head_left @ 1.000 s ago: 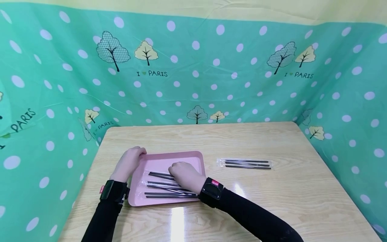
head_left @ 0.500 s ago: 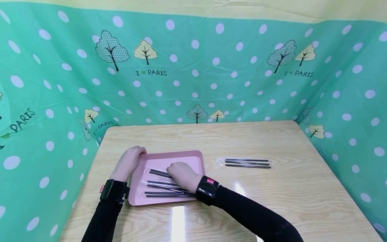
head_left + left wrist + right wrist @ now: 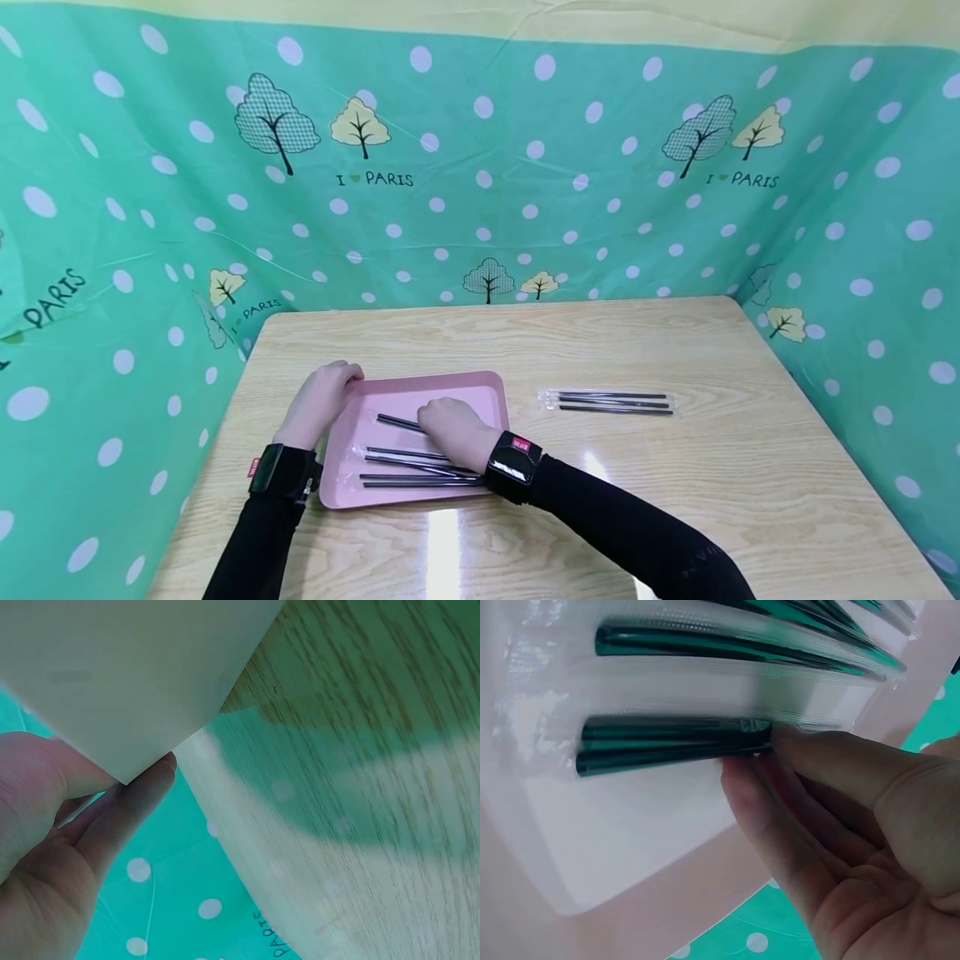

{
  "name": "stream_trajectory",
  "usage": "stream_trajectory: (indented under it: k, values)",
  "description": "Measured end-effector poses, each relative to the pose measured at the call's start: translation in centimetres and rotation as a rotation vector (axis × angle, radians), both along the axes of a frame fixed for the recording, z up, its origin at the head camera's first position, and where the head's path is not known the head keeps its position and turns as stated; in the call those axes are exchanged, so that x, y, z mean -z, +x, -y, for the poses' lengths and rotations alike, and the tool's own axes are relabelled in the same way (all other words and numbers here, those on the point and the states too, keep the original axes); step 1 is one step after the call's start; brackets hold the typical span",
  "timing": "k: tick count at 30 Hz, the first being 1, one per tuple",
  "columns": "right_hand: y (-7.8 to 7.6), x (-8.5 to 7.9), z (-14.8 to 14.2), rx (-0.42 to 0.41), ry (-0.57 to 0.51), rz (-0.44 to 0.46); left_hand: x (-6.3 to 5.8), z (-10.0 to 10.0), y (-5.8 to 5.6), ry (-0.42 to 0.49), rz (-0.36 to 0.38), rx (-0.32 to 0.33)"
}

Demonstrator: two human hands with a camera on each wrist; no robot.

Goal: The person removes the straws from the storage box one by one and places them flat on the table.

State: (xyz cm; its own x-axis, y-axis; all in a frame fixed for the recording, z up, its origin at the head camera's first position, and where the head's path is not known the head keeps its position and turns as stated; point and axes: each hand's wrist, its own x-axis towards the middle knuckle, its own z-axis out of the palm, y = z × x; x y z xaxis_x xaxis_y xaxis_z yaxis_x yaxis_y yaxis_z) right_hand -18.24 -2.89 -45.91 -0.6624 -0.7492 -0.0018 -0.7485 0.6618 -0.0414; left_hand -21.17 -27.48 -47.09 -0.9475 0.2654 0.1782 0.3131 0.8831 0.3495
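Note:
At the tray's far left corner, my left hand [image 3: 318, 404] pinches the rim between thumb and fingers; the left wrist view shows its pale underside [image 3: 142, 667]. The pink tray [image 3: 435, 390] lies on the table. Over its middle, my right hand [image 3: 459, 435] pinches a clear-wrapped pack of dark, glossy straws [image 3: 675, 739] between thumb and fingertips. The pack's right end is hidden behind that hand in the head view. Nearer the front of the tray lie other wrapped straws [image 3: 405, 481], roughly parallel, their right ends partly covered by my right wrist.
Another clear pack of dark straws [image 3: 611, 403] lies on the wooden table [image 3: 675, 500] to the right of the tray. A green dotted curtain [image 3: 480, 208] stands behind the table and along both sides.
My right hand has shifted slightly with the held pack, whose left end has moved a little away from me and to the right. The left hand stays on the tray's corner.

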Motion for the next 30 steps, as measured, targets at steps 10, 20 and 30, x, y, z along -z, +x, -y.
stream_trajectory:
  k: [10,20,30]
  values:
    - [-0.5,0.0,-0.5,-0.027,-0.043,0.014,0.0,-0.1,-0.1,-0.001,0.023,-0.019]
    - [-0.6,-0.1,-0.5,-0.003,-0.02,0.029,-0.1,-0.1,-0.1,-0.011,0.013,-0.011]
    - [-0.4,-0.5,-1.0,-0.018,-0.049,0.001,-0.2,-0.3,0.1,-0.01,0.017,-0.018]
